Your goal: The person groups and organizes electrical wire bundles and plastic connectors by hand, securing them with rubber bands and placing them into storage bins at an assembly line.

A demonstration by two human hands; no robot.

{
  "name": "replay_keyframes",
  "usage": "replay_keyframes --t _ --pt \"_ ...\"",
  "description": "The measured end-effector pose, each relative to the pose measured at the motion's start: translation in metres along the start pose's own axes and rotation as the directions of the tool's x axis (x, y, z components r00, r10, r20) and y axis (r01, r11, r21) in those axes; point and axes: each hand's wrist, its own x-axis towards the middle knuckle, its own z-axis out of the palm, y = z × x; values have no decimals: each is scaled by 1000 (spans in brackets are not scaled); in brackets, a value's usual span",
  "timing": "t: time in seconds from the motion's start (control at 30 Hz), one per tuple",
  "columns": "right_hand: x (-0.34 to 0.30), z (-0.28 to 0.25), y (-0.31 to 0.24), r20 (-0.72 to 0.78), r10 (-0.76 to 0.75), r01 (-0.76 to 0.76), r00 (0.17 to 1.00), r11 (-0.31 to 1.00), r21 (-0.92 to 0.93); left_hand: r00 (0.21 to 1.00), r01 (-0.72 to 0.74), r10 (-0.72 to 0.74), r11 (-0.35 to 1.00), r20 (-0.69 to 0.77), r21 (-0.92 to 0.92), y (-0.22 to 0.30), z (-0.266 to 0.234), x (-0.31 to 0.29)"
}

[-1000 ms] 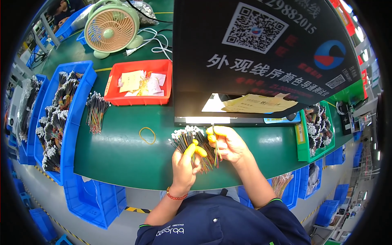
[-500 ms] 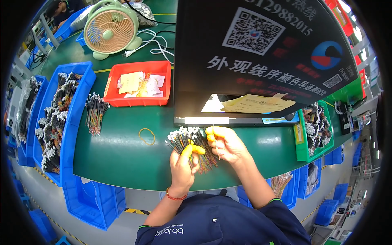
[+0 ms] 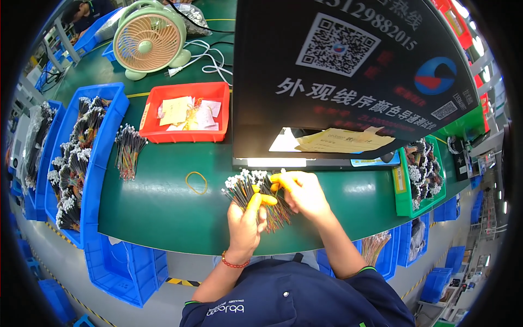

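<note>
My left hand (image 3: 244, 222), with yellow finger cots on thumb and forefinger, is closed around a bundle of wire harnesses (image 3: 238, 188). Their white connectors point away from me, and their dark, red and yellow wires fan out toward me. At the bundle's right side, my right hand (image 3: 308, 196) pinches a wire harness near the connector end, its yellow-covered fingertips against the other wires. My right palm and fingers partly hide that harness. A second bundle of harnesses (image 3: 129, 152) lies on the green table, left of a loose yellow rubber band (image 3: 196, 183).
Beyond my hands stands a black tester box (image 3: 327, 117) with a lit slot. A red tray (image 3: 182, 136) holds paper slips, with a fan (image 3: 146, 46) behind it. Harnesses fill a blue bin (image 3: 111, 128) at left and a green bin (image 3: 403, 191) at right.
My right hand has turned and moved slightly left against the bundle. The single harness that hung from its fingers now merges with the other wires. My left hand keeps its grip.
</note>
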Motion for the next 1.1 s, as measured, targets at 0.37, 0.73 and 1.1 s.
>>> replay_keyframes --t 0.37,0.73,1.1 --pt "-2 6 3 68 150 -161 986 967 200 997 -13 7 997 81 74 0 3 1" --pt "14 -6 13 80 279 -254 957 671 696 1000 4 -5 998 24 63 1 2 1" --pt "5 -13 -10 89 231 -245 969 838 488 999 -41 41 999 -1 -19 9 -4 -5"
